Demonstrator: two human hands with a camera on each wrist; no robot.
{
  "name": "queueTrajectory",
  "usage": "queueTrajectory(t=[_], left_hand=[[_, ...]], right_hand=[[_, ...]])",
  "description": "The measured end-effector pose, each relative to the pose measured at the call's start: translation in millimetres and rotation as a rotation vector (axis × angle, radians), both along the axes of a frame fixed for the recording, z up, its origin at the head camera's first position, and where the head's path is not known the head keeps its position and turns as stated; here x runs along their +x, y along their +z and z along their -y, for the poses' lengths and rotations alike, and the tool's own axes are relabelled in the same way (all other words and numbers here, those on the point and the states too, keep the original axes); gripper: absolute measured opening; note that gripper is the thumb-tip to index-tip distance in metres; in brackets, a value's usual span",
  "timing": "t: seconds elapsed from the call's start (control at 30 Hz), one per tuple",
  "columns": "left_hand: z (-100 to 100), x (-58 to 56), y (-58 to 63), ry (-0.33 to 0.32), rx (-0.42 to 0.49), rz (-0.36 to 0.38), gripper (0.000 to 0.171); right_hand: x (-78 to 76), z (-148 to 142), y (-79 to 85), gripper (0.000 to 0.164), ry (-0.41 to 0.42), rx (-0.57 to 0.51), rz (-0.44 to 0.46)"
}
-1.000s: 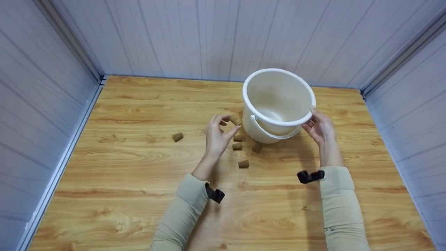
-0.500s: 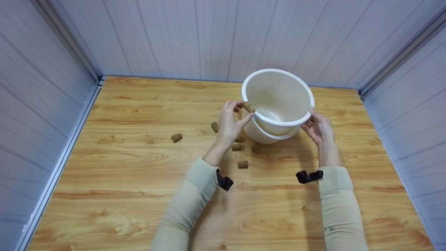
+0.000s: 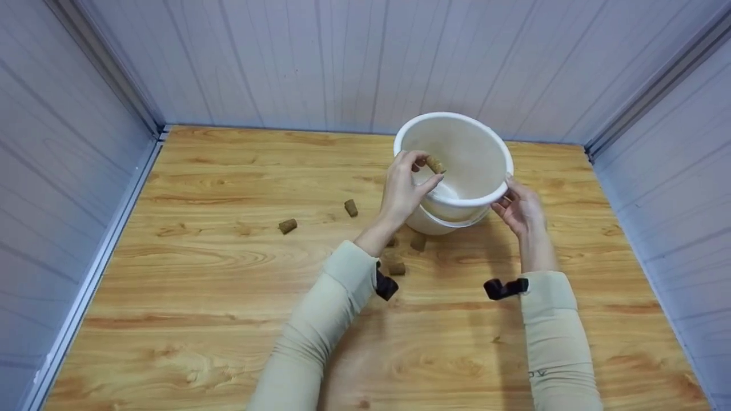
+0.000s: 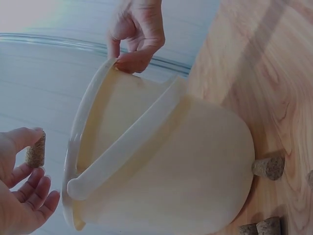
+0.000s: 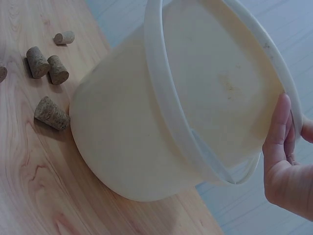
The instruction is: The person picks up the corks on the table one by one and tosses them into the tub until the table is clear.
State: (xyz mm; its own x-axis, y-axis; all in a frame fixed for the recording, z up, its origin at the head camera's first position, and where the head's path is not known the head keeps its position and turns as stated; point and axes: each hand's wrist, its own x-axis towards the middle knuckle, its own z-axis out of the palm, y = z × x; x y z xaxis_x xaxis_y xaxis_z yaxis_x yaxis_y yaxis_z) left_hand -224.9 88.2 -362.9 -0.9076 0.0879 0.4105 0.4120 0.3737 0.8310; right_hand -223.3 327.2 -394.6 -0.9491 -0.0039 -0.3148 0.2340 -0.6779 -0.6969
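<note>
A white plastic bucket (image 3: 468,202) stands on the wooden table, its carrying handle (image 4: 129,139) lowered against the near side. My left hand (image 3: 400,185) pinches a brown cork (image 3: 435,165) between thumb and fingertips, over the bucket's mouth near the left rim. The left wrist view shows the cork (image 4: 35,152) just outside its rim outline. With thumb and fingers, my right hand (image 3: 524,210) grips the bucket's rim on the right. Several corks lie on the table, among them one cork (image 5: 51,113) close to the bucket's base; my left forearm partly covers others.
Two corks lie apart to the left, a nearer cork (image 3: 351,208) and a farther cork (image 3: 288,226). Another cork (image 3: 397,268) lies in front of the bucket. Pale panel walls (image 3: 274,68) enclose the table (image 3: 217,319) at the back and both sides.
My left hand has carried the cork rightward and up, from beside the bucket to over its mouth. A cork on the left has come into sight. My right hand keeps its grip.
</note>
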Motion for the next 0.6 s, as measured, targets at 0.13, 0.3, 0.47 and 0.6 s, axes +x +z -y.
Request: queueTrajectory(t=[0.13, 0.3, 0.47, 0.6], left_hand=[[-6.0, -6.9, 1.3, 0.002, -0.052, -0.001, 0.035], [-11.6, -15.0, 2.7, -0.013, -0.078, -0.012, 0.036], [-14.9, -21.8, 4.9, -0.013, -0.085, 0.014, 0.037], [-18.7, -27.0, 5.0, -0.002, -0.104, 0.023, 0.038]], right_hand=[[0.4, 0.1, 0.1, 0.015, 0.000, 0.017, -0.004], [0.8, -0.4, 0.1, 0.014, 0.000, 0.008, 0.003], [-0.8, 0.3, -0.2, 0.015, -0.008, 0.004, 0.017], [-2.3, 0.5, -0.5, 0.014, -0.013, 0.012, 0.024]])
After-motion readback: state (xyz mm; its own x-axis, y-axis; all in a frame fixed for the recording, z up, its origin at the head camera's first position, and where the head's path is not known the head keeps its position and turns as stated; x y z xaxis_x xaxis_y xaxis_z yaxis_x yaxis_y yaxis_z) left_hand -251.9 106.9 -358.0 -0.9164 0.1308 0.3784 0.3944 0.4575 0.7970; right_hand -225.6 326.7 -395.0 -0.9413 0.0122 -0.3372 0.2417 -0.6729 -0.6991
